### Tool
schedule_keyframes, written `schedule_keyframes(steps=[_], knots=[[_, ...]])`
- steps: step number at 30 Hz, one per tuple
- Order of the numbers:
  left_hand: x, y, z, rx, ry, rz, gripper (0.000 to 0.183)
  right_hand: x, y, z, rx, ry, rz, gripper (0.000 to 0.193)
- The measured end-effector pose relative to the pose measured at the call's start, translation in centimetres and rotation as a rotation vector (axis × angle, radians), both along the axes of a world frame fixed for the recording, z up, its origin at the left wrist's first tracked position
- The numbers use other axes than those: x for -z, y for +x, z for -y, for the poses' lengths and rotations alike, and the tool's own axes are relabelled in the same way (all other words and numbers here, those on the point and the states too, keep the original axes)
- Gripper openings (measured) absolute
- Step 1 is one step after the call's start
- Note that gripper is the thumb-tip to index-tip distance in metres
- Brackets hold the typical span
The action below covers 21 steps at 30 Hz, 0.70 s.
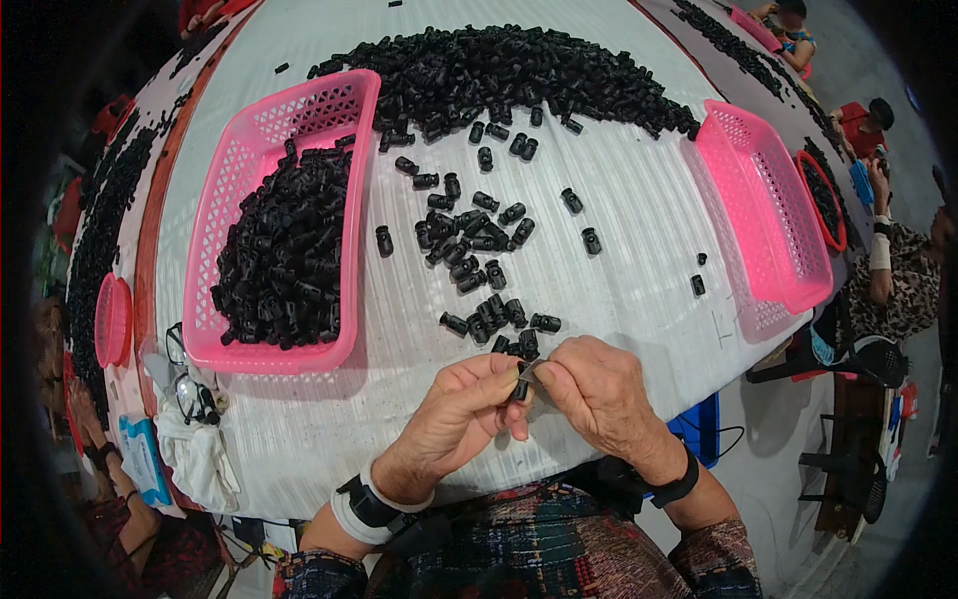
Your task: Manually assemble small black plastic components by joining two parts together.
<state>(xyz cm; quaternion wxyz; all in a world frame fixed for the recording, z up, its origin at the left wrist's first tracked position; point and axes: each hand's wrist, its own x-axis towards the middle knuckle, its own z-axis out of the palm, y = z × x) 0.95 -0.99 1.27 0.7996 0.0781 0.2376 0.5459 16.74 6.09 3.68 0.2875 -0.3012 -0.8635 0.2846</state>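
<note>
Close to the table's near edge, my left hand (464,404) pinches a small black cord lock (520,390) between thumb and fingers. Touching it from the other side is my right hand (599,394), its thumb and forefinger pressed together. Between the two thumbs shows a thin greyish sliver (530,368), too small to name, which my right hand seems to grip. Just past my fingertips lies a small cluster of black cord locks (496,311). Farther off is a looser group of them (469,240).
A pink basket (349,299) full of cord locks stands at the left. At the right is another pink basket (763,210). A large heap of cord locks (519,75) spreads across the far side. Glasses (188,394) and a white cloth (195,454) lie at left. People sit at neighbouring tables.
</note>
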Motion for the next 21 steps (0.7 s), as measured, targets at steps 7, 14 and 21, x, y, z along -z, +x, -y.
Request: schedule_keyframes(steps=[7,14,21], knots=[[0.9,0.0,-0.1,0.019,-0.022,-0.005,0.019,0.7,0.0,0.2,0.034,0.044,0.059,0.017],[0.9,0.1,-0.2,0.012,-0.054,0.016,0.018,1.2,0.2,0.6,-0.026,0.017,0.079,0.016],[0.2,0.3,-0.3,-0.038,-0.090,-0.077,0.017,-0.3,0.2,0.1,0.025,-0.106,-0.029,0.016]])
